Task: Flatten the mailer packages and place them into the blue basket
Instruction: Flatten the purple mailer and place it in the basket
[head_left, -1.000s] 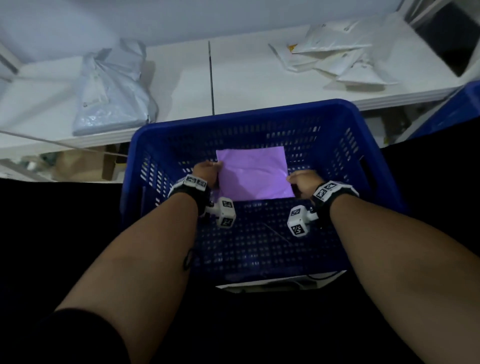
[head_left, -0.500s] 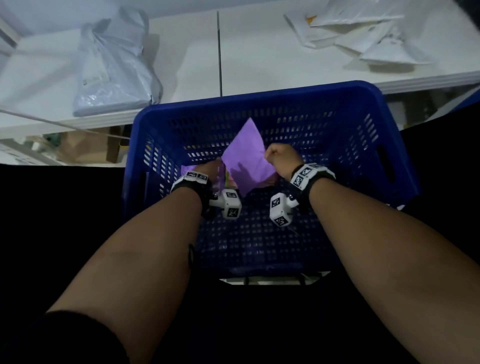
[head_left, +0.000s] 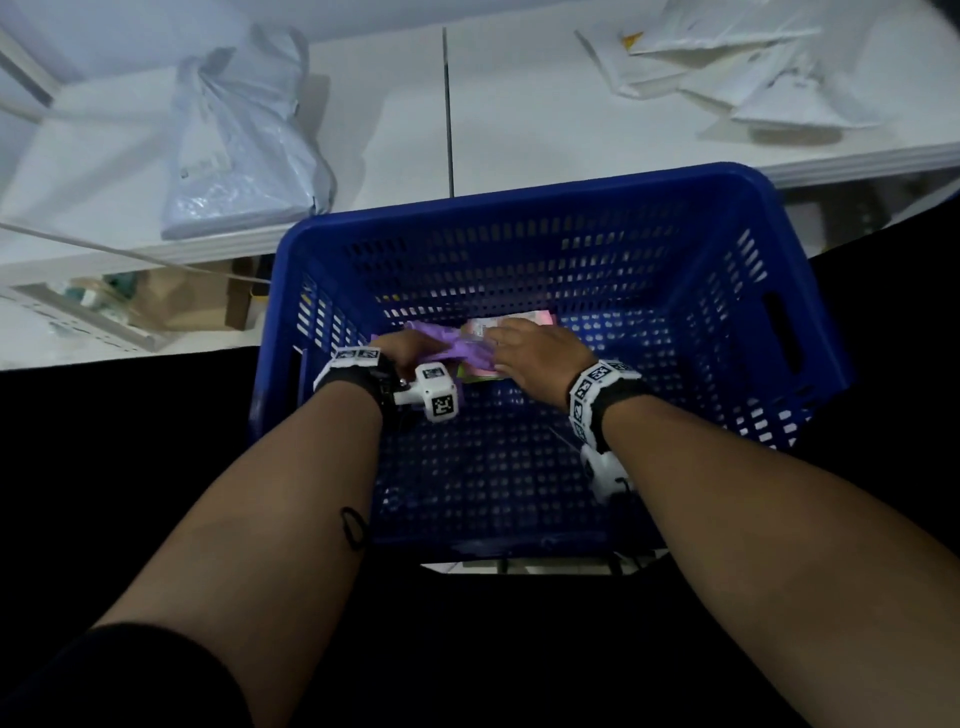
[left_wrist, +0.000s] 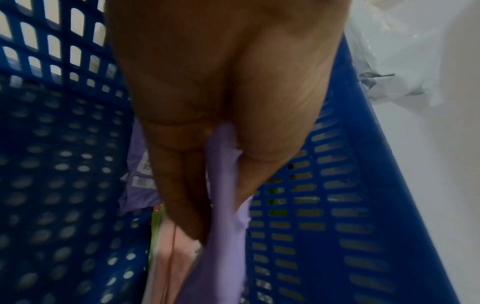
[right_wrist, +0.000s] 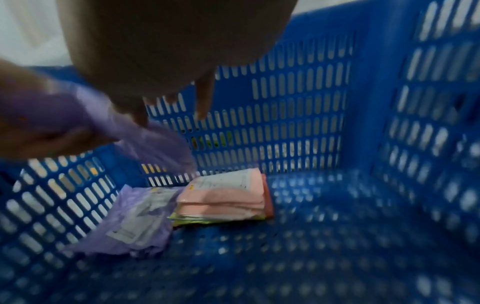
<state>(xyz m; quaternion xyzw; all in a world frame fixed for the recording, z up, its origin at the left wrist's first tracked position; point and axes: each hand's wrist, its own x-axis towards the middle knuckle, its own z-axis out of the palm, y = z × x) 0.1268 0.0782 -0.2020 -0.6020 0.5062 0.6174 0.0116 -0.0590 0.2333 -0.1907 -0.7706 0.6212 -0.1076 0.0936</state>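
Observation:
The blue basket (head_left: 519, 202) stands in front of me with both hands inside it. My left hand (head_left: 415, 345) grips a crumpled purple mailer (head_left: 460, 347), pinched between thumb and fingers (left_wrist: 182, 195) in the left wrist view. My right hand (head_left: 504, 340) lies with straight fingers over that purple mailer (right_wrist: 145, 139) and just above a stack of pink mailers (right_wrist: 228, 195) on the basket floor. A second purple mailer (right_wrist: 130, 222) with a white label lies flat left of the stack. Where the right fingertips touch is blurred.
A white table (head_left: 519, 114) runs behind the basket. On it lie a grey plastic bag (head_left: 244, 140) at the left and several white mailers (head_left: 727, 67) at the back right. A cardboard box (head_left: 192, 301) sits under the table at the left.
Both hands held the purple mailer flat by its sides, then folded it inward. Now it is bunched low by the pink stack; my right hand has let go and spread over it.

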